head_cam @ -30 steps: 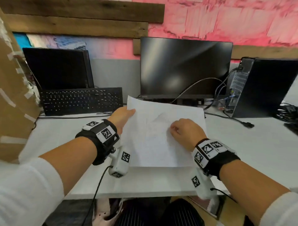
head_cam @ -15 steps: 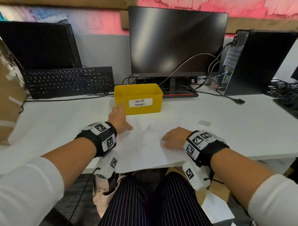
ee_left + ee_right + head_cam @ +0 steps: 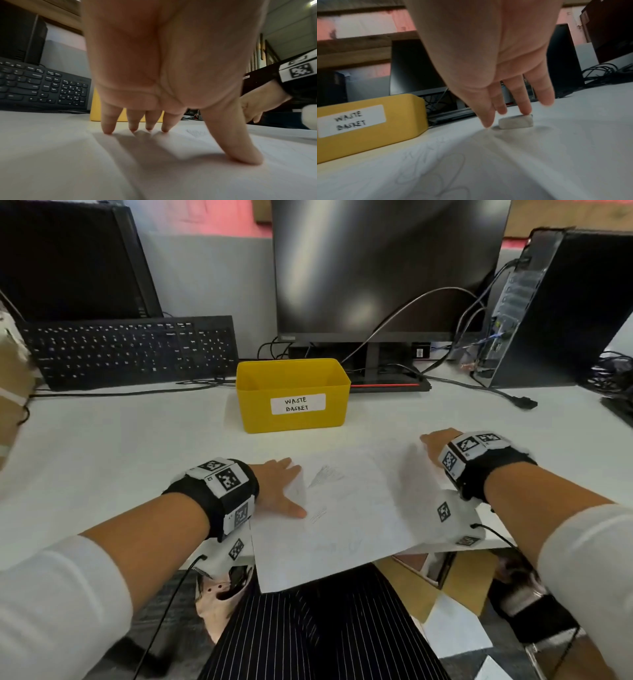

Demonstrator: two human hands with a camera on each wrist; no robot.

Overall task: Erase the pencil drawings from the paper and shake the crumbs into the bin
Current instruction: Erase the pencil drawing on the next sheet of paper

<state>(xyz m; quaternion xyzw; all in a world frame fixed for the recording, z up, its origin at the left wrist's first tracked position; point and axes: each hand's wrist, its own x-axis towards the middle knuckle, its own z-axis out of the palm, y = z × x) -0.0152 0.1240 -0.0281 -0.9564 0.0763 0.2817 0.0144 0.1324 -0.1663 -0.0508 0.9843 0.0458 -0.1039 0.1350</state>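
A white paper (image 3: 346, 508) with faint pencil scribbles (image 3: 325, 474) lies flat on the desk, its near part hanging over the desk edge. My left hand (image 3: 282, 491) presses the paper's left edge with spread, straight fingers (image 3: 106, 125). My right hand (image 3: 432, 441) reaches past the paper's far right corner. In the right wrist view its straight fingers (image 3: 524, 106) touch the top of a small grey-white eraser (image 3: 516, 122) lying on the desk. The head view does not show the eraser. A yellow bin (image 3: 260, 412) labelled WASTE BASKET stands just behind the paper.
A black keyboard (image 3: 130, 350) leans at the back left. A dark monitor (image 3: 387, 268) stands behind the bin. A computer tower (image 3: 561, 309) is at the back right, with a loose cable (image 3: 513, 400) trailing onto the white desk (image 3: 120, 446).
The paper, held up in both hands a second ago, now lies on the desk. My left hand has flattened onto it. My right hand has left it and moved right to the eraser.
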